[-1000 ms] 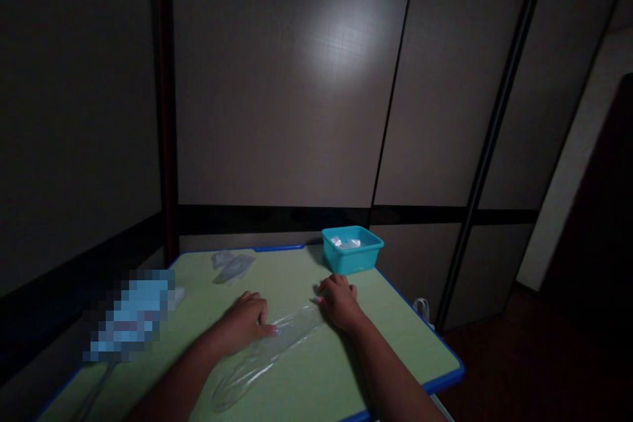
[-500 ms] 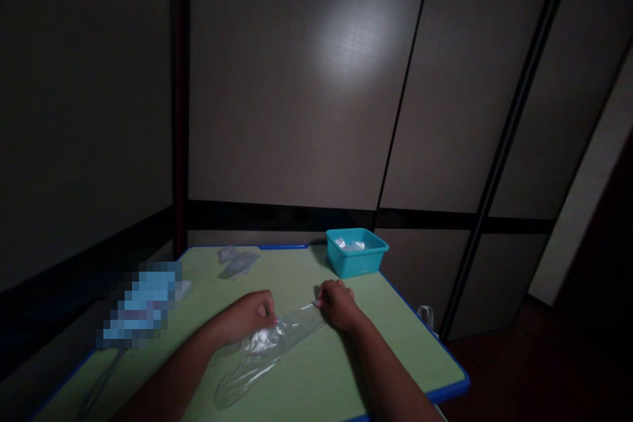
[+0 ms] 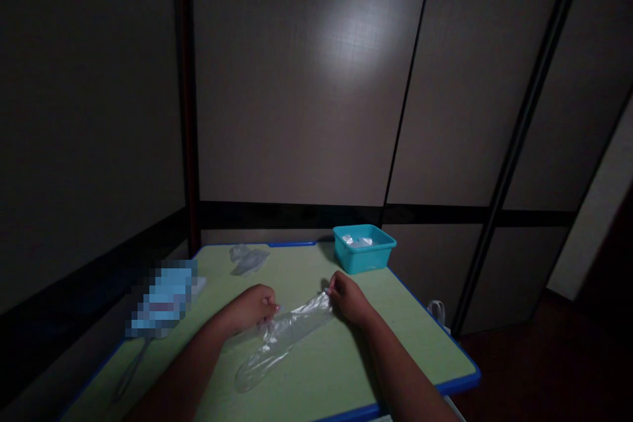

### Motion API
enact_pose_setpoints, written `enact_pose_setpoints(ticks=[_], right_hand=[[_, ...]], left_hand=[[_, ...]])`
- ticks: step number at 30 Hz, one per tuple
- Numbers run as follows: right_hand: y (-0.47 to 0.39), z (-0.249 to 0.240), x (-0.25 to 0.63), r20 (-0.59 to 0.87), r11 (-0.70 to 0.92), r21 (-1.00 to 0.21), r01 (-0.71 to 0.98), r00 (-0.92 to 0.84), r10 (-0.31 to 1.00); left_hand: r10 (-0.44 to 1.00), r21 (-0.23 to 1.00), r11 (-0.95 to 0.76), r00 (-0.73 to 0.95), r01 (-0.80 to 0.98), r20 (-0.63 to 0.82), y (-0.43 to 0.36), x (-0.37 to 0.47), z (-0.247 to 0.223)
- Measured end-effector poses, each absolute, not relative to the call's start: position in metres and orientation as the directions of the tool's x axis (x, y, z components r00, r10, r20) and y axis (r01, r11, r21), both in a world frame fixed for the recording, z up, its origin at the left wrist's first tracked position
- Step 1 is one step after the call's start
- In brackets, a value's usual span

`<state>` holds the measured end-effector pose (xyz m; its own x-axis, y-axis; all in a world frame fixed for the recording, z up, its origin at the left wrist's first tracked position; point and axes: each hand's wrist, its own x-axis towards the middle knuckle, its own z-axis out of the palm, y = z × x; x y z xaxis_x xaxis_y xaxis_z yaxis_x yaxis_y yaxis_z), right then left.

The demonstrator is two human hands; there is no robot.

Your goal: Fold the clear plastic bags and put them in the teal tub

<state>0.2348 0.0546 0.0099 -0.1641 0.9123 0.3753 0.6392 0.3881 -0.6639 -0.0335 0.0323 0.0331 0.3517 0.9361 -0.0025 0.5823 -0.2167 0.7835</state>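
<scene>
A long, wrinkled clear plastic bag [image 3: 291, 331] stretches slantwise over the light green table [image 3: 316, 386]. Its rounded lower end points toward the near left. My right hand [image 3: 349, 297] pinches the far right end of the bag between thumb and fingers. Curled with the thumb against the fingers, my left hand [image 3: 254, 308] is at the bag's upper left edge, and a thin fold of the plastic hangs below it. The exact grip of the left fingertips is partly hidden.
A turquoise basket [image 3: 364, 259] with clear plastic pieces inside stands at the back right corner. Crumpled greyish plastic [image 3: 248, 260] lies at the back left. A blurred-out blue item [image 3: 165, 297] with a cord rests at the left edge. Cabinet panels [image 3: 291, 112] rise behind the table.
The right end of the bag is gathered closer to my right hand, which has risen slightly. The bag looks narrower and more bunched. The whole view has shifted a little.
</scene>
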Motion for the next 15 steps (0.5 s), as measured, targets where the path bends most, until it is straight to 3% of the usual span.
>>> enact_pose_setpoints(ticks=[4, 8, 12, 15], right_hand=[[0.054, 0.01, 0.232, 0.334, 0.356, -0.718, 0.599, -0.153, 0.93], [0.053, 0.008, 0.233, 0.289, 0.322, -0.674, 0.665, -0.164, 0.943], [0.054, 0.007, 0.235, 0.36, 0.35, -0.61, 0.711, -0.144, 0.922], [0.054, 0.009, 0.234, 0.352, 0.327, -0.663, 0.674, -0.106, 0.93]], left_hand=[[0.934, 0.81, -0.187, 0.355, 0.555, -0.028, 0.03, -0.032, 0.035], [0.914, 0.851, -0.102, 0.386, 0.514, -0.124, 0.028, -0.033, 0.034], [0.859, 0.846, -0.012, 0.438, 0.533, -0.264, 0.027, -0.038, 0.035], [0.838, 0.821, -0.047, 0.47, 0.569, -0.277, 0.03, -0.044, 0.036]])
